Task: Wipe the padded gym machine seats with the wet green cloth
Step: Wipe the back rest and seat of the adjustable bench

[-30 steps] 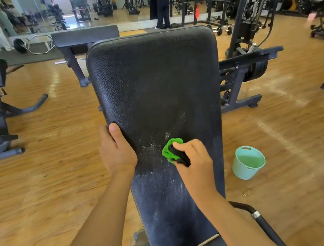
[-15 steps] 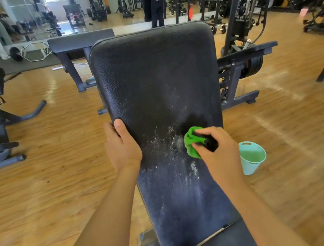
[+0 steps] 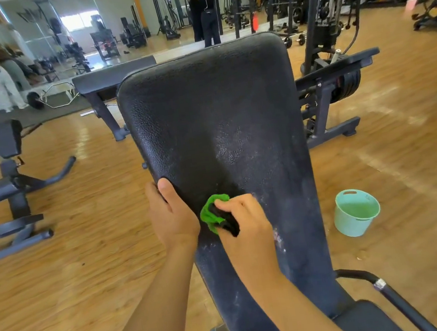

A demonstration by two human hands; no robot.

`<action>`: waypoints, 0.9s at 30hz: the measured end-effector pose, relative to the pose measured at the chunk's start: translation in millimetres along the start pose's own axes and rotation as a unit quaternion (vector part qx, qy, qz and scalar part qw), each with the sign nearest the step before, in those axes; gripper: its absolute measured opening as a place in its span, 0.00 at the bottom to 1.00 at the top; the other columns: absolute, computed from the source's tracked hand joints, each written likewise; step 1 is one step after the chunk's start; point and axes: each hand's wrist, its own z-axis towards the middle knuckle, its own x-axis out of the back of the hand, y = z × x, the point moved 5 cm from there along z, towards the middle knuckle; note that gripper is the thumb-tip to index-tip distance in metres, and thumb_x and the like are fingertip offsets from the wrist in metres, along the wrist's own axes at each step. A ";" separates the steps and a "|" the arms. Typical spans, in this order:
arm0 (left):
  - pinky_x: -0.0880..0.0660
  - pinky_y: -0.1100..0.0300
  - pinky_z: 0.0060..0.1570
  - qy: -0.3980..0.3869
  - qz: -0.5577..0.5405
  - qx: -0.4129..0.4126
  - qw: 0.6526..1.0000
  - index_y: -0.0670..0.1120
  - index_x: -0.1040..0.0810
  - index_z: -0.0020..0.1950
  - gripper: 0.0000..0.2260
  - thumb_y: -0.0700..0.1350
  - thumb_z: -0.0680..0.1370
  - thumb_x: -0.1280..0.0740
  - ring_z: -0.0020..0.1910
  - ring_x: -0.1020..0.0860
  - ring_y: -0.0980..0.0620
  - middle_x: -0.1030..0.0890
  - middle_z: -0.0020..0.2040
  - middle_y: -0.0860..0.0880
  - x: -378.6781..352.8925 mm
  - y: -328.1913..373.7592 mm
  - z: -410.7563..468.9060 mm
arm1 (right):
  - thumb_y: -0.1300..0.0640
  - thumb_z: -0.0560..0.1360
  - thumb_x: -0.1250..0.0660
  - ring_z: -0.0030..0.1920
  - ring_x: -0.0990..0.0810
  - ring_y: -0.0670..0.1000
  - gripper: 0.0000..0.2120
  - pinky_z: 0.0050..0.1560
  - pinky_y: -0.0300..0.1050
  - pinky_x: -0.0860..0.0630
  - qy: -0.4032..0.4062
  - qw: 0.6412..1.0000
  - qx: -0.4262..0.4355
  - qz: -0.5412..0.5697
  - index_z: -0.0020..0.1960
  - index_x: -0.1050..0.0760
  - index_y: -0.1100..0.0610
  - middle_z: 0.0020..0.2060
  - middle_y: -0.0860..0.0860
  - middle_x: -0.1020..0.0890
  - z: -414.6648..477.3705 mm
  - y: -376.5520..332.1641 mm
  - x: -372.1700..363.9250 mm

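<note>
teal bucket [image 3: 350, 224] lower right, contents unclear; green cloth [image 3: 209, 215] clutched in right hand [image 3: 244, 219] on the pad [image 3: 219, 123], left hand [image 3: 169, 214] gripping its edge.

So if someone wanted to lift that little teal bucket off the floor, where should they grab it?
Probably at the slot handle cut just under the far rim of the teal bucket, coming straight down from above. It stands upright and open-topped with smooth tapering walls, so hooking into that slot looks surer than squeezing the sides.
</note>
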 end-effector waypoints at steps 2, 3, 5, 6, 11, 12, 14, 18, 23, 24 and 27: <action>0.42 0.58 0.39 -0.003 0.001 -0.001 1.000 0.39 0.30 0.48 0.29 0.63 0.74 0.56 0.36 0.37 0.56 0.31 0.37 0.57 -0.2 -0.7 -0.8 | 0.66 0.66 0.30 0.48 0.22 0.50 0.15 0.49 0.42 0.24 -0.006 1.000 0.016 0.001 0.52 0.20 0.57 0.47 0.48 0.22 3.6 2.5 3.5; 0.42 0.58 0.39 -0.004 0.002 -0.004 1.000 0.39 0.30 0.48 0.29 0.63 0.75 0.56 0.36 0.37 0.56 0.31 0.37 0.57 -0.1 -0.8 -0.6 | 0.65 0.66 0.30 0.48 0.22 0.49 0.14 0.49 0.40 0.25 0.004 1.000 0.014 -0.001 0.51 0.19 0.57 0.47 0.49 0.22 11.2 4.2 9.7; 0.42 0.60 0.39 -0.006 0.001 -0.007 1.000 0.41 0.30 0.47 0.27 0.62 0.75 0.56 0.37 0.36 0.57 0.30 0.38 0.57 -0.8 -1.8 0.0 | 0.66 0.68 0.30 0.50 0.24 0.47 0.14 0.51 0.38 0.27 0.035 0.999 -0.009 -0.009 0.52 0.19 0.57 0.48 0.49 0.22 31.7 11.1 28.0; 0.42 0.60 0.39 -0.008 -0.001 -0.004 1.000 0.42 0.30 0.47 0.27 0.62 0.75 0.56 0.37 0.36 0.57 0.30 0.38 0.57 -1.0 -3.1 0.4 | 0.66 0.69 0.29 0.51 0.24 0.46 0.14 0.52 0.37 0.27 0.056 0.998 -0.028 -0.015 0.53 0.20 0.56 0.49 0.48 0.23 43.2 17.3 38.8; 0.39 0.59 0.42 -0.001 0.001 0.013 1.000 0.42 0.31 0.45 0.26 0.63 0.75 0.56 0.39 0.35 0.57 0.28 0.42 0.49 -1.8 -9.1 3.3 | 0.67 0.71 0.28 0.51 0.25 0.45 0.14 0.55 0.29 0.31 0.146 0.985 -0.090 -0.032 0.55 0.20 0.57 0.49 0.49 0.22 84.1 39.0 78.2; 0.40 0.60 0.42 -0.003 0.003 0.012 1.000 0.42 0.31 0.45 0.26 0.63 0.74 0.56 0.38 0.36 0.57 0.30 0.41 0.51 -2.1 -9.5 3.6 | 0.67 0.70 0.28 0.51 0.24 0.47 0.14 0.57 0.32 0.29 0.150 0.984 -0.093 -0.028 0.54 0.20 0.57 0.49 0.49 0.22 82.9 36.6 75.3; 0.41 0.61 0.41 -0.004 0.003 0.008 1.000 0.42 0.32 0.45 0.26 0.63 0.74 0.56 0.38 0.37 0.58 0.31 0.38 0.54 -2.3 -9.8 3.5 | 0.66 0.69 0.28 0.52 0.22 0.49 0.14 0.56 0.46 0.25 0.141 0.986 -0.088 -0.012 0.53 0.20 0.56 0.49 0.50 0.21 71.3 24.3 58.1; 0.42 0.60 0.39 0.001 0.006 -0.004 1.000 0.41 0.32 0.44 0.25 0.61 0.76 0.55 0.36 0.38 0.57 0.32 0.37 0.56 -0.7 -5.1 1.8 | 0.66 0.64 0.28 0.50 0.23 0.50 0.16 0.52 0.43 0.26 0.075 0.996 -0.030 0.029 0.51 0.20 0.58 0.48 0.49 0.22 37.8 -9.5 11.6; 0.35 0.57 0.46 -0.064 -0.044 0.037 0.996 0.44 0.30 0.48 0.22 0.60 0.76 0.51 0.38 0.30 0.63 0.26 0.41 0.54 -0.3 -1.1 2.3 | 0.68 0.65 0.28 0.49 0.24 0.48 0.18 0.49 0.40 0.25 0.018 0.999 0.008 0.035 0.52 0.20 0.56 0.47 0.47 0.23 33.5 -10.0 11.0; 0.32 0.57 0.48 -0.091 -0.049 0.044 0.994 0.45 0.28 0.49 0.24 0.63 0.75 0.51 0.41 0.28 0.63 0.24 0.44 0.53 2.2 -2.6 4.1 | 0.68 0.66 0.28 0.50 0.24 0.48 0.17 0.50 0.38 0.25 0.015 0.999 0.006 0.029 0.53 0.20 0.56 0.48 0.48 0.23 37.0 -5.9 16.4; 0.29 0.56 0.47 -0.156 0.031 0.000 0.987 0.48 0.26 0.50 0.22 0.64 0.75 0.47 0.42 0.26 0.60 0.22 0.44 0.57 20.3 0.7 13.1 | 0.68 0.69 0.27 0.52 0.26 0.44 0.16 0.52 0.31 0.27 0.025 0.999 -0.031 0.018 0.55 0.20 0.55 0.50 0.44 0.25 48.6 9.2 34.3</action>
